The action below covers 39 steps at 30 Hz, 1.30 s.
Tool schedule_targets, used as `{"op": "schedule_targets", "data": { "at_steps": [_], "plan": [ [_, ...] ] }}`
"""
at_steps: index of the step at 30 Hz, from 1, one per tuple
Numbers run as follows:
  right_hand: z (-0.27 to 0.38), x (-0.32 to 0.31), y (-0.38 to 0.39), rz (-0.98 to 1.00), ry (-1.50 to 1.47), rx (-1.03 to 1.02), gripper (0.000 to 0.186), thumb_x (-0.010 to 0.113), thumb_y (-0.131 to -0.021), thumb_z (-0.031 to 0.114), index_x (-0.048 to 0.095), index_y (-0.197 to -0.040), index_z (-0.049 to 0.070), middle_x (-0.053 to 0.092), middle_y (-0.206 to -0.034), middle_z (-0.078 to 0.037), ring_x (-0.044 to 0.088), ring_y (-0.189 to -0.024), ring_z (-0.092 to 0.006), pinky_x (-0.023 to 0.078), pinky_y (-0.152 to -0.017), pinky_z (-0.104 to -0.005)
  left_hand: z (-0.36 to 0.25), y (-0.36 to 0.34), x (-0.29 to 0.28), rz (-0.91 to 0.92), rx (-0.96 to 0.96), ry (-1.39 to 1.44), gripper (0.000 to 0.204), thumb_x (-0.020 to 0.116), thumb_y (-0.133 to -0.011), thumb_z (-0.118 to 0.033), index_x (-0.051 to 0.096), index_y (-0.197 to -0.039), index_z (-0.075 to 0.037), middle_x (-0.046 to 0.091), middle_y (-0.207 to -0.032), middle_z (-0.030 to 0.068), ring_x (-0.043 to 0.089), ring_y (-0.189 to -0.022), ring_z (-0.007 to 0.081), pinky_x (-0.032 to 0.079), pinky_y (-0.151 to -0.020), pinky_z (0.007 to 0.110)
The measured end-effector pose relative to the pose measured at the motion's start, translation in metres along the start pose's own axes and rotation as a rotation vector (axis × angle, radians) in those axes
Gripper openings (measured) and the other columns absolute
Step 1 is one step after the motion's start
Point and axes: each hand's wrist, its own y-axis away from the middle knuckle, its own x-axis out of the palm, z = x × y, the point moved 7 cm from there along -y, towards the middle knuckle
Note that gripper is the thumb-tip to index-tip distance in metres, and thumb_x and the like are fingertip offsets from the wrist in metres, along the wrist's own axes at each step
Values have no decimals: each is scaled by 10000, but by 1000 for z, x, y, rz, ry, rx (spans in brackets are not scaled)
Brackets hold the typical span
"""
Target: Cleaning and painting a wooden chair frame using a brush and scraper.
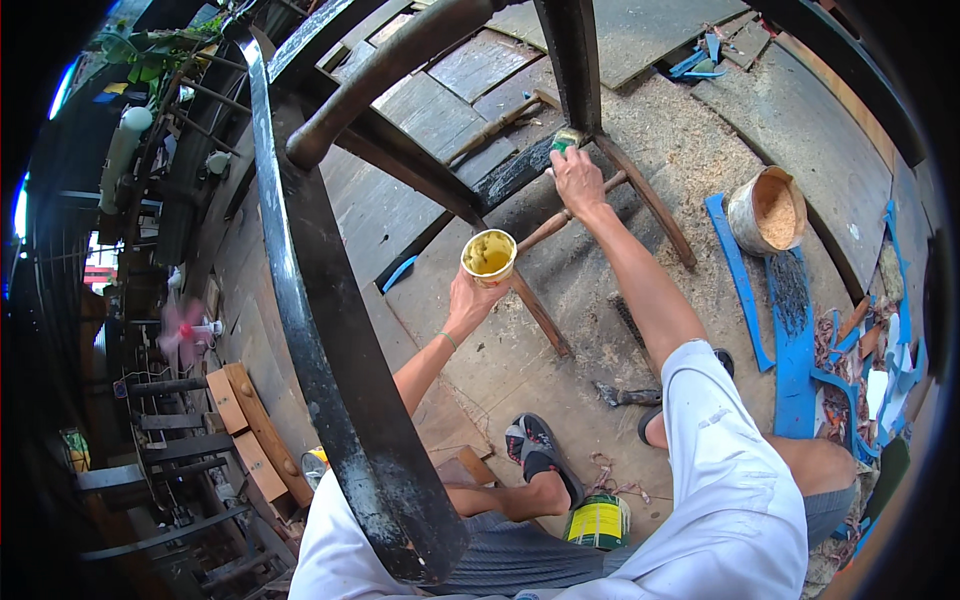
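My left hand (pixel 472 303) is closed around a small white tub (pixel 488 260) with yellowish paste smeared inside, its mouth tilted up. Farther ahead, my right hand (pixel 578 184) grips a small green-and-tan piece (pixel 566 141), too small to tell whether sponge or brush. It touches the far end of a dark, wet-looking rail (pixel 520 174), beside a leg of a large wooden chair-like frame (pixel 318 290). That frame is dark brown to black and leans close over my left side, one long curved member crossing my left forearm. Thin brown turned spindles (pixel 545 230) lie below the rail.
To the right stands a pail of sawdust (pixel 768 210), with blue strips (pixel 740 280) and a scrap heap (pixel 860 370) nearby. A yellow-green can (pixel 598 522) sits between my feet. Wooden blocks (pixel 258 440) and a pink fan (pixel 183 330) are at left. Sawdust covers the board floor (pixel 640 150).
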Motion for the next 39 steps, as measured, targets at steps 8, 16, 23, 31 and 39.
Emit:
{"op": "schedule_targets", "data": {
  "at_steps": [8,16,23,31,39],
  "plan": [
    [-9,23,-8,49,152,-16,157,535,-880,190,581,-923,45,587,-918,-116,611,-877,-261,558,-665,-380,-3,0,2,19,-5,-7,654,778,-676,-311,519,-1223,-66,640,-1145,122,609,-1080,277,473,-910,379],
    [-8,34,-7,43,258,-53,138,508,-875,151,574,-952,58,585,-948,-89,607,-913,-229,552,-686,-379,0,7,-8,54,-61,-10,652,786,-691,-353,540,-1213,-50,630,-1165,119,592,-1109,255,452,-942,373],
    [-16,18,-1,10,53,54,176,580,-873,219,549,-977,80,584,-944,-95,620,-871,-270,552,-670,-402,7,8,-9,39,-23,8,609,777,-691,-317,548,-1188,-49,647,-1130,116,615,-1065,258,468,-909,371],
    [-16,0,13,-3,57,23,244,593,-874,291,542,-973,74,587,-904,-98,617,-874,-282,536,-656,-427,5,12,-11,23,18,23,590,763,-698,-292,540,-1191,-57,651,-1119,117,622,-1056,257,478,-900,369],
    [6,9,14,5,25,-42,212,581,-878,266,538,-955,74,590,-906,-94,618,-876,-268,539,-671,-411,8,15,-12,47,3,9,574,768,-695,-275,556,-1175,-44,655,-1106,113,621,-1051,251,473,-895,358]
  ]
}}
